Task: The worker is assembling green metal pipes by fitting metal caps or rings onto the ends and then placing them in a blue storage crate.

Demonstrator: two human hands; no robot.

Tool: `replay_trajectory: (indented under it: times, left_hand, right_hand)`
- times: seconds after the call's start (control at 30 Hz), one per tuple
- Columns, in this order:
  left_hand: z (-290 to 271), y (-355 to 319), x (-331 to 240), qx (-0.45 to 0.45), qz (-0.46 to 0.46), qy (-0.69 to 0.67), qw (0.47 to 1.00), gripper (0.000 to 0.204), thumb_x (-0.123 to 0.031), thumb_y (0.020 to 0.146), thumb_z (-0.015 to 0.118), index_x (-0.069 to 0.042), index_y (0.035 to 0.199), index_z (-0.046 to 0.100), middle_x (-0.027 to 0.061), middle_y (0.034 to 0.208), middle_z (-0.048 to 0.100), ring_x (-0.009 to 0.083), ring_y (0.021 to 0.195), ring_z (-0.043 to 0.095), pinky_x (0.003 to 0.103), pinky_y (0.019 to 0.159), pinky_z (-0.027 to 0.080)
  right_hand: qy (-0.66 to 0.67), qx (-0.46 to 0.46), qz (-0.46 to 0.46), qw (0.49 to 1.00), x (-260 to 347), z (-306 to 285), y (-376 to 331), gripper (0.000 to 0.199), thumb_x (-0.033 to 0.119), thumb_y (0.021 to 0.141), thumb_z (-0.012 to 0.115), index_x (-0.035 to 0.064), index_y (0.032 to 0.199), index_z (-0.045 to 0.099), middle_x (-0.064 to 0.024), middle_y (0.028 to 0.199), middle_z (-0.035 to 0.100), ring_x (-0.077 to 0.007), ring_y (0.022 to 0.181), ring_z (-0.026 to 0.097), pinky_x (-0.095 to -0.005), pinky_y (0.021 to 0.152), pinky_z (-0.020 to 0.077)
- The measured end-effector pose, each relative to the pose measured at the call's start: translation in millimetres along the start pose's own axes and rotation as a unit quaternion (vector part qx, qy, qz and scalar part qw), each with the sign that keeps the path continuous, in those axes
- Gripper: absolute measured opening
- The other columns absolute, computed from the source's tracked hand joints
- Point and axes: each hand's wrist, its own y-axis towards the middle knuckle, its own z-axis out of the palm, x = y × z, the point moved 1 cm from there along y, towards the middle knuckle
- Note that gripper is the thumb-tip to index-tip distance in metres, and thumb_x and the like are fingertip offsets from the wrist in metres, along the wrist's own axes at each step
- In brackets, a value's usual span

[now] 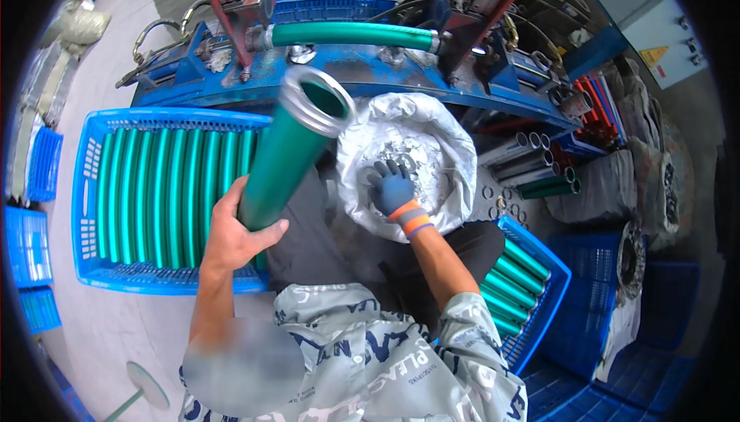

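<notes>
A blue crate [146, 279], its right end hidden; a silver sack [459, 141], its inside indistinct; a green tube [284, 161] before us, our left hand [235, 231] gripping it; whether our right hand [395, 192], in the sack, grips anything, we cannot tell

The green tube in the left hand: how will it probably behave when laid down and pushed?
The green tube would probably roll, being round. It looks stiff: straight-sided in the left hand. Its open, hollow end suggests modest weight.
</notes>
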Motion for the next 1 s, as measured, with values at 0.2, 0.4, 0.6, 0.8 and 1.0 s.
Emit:
replay_trajectory:
  times: [0.2, 0.4, 0.6, 0.8, 1.0]
  left_hand:
    - [19, -3, 29, -0.149, 0.047, -0.349, 0.924, 0.058, -0.030, 0.102, 0.080, -0.004, 0.148, 0.056, 0.0117, 0.118, 0.068, 0.0239, 0.112, 0.066, 0.041, 0.101, 0.053]
    - [37, -8, 53, -0.170, -0.078, -0.509, 0.840, 0.051, -0.052, 0.113, 0.066, -0.008, 0.139, 0.061, 0.0147, 0.129, 0.070, 0.0260, 0.118, 0.068, 0.047, 0.106, 0.054]
    - [80, 3, 55, -0.148, -0.137, -0.570, 0.796, 0.055, -0.052, 0.111, 0.069, -0.007, 0.143, 0.062, 0.0160, 0.142, 0.071, 0.0282, 0.131, 0.070, 0.047, 0.112, 0.058]
    - [97, -5, 49, -0.167, -0.131, -0.520, 0.828, 0.053, -0.051, 0.112, 0.068, -0.007, 0.142, 0.064, 0.0156, 0.144, 0.070, 0.0282, 0.133, 0.069, 0.047, 0.114, 0.057]
    - [92, -12, 44, -0.188, -0.110, -0.496, 0.840, 0.052, -0.050, 0.112, 0.070, -0.007, 0.143, 0.065, 0.0159, 0.147, 0.069, 0.0284, 0.136, 0.068, 0.048, 0.116, 0.056]
  right_hand:
    - [-0.087, -0.066, 0.025, 0.994, -13, 46, 9, 0.025, 0.031, 0.094, 0.075, 0.0137, 0.110, 0.083, -0.0199, 0.144, 0.071, -0.0453, 0.138, 0.061, -0.0658, 0.121, 0.0418]
    - [0.897, -0.067, 0.242, 0.364, 17, -54, -30, 0.065, 0.044, 0.109, 0.070, 0.0030, 0.158, 0.058, -0.0172, 0.149, 0.067, -0.0429, 0.137, 0.068, -0.0465, 0.104, 0.0620]
    - [0.906, -0.094, 0.199, 0.362, 49, -146, -55, 0.081, 0.054, 0.105, 0.070, 0.0029, 0.164, 0.050, -0.0170, 0.158, 0.063, -0.0360, 0.138, 0.067, -0.0524, 0.116, 0.0553]
    - [0.788, -0.149, 0.207, 0.561, 69, -165, -64, 0.053, 0.013, 0.110, 0.056, -0.0039, 0.160, 0.054, -0.0138, 0.149, 0.067, -0.0208, 0.134, 0.066, -0.0386, 0.118, 0.0525]
    - [0.740, -0.145, 0.169, 0.635, 72, -166, -71, 0.063, 0.016, 0.113, 0.065, -0.0084, 0.168, 0.045, -0.0163, 0.157, 0.064, -0.0205, 0.139, 0.062, -0.0356, 0.122, 0.0458]
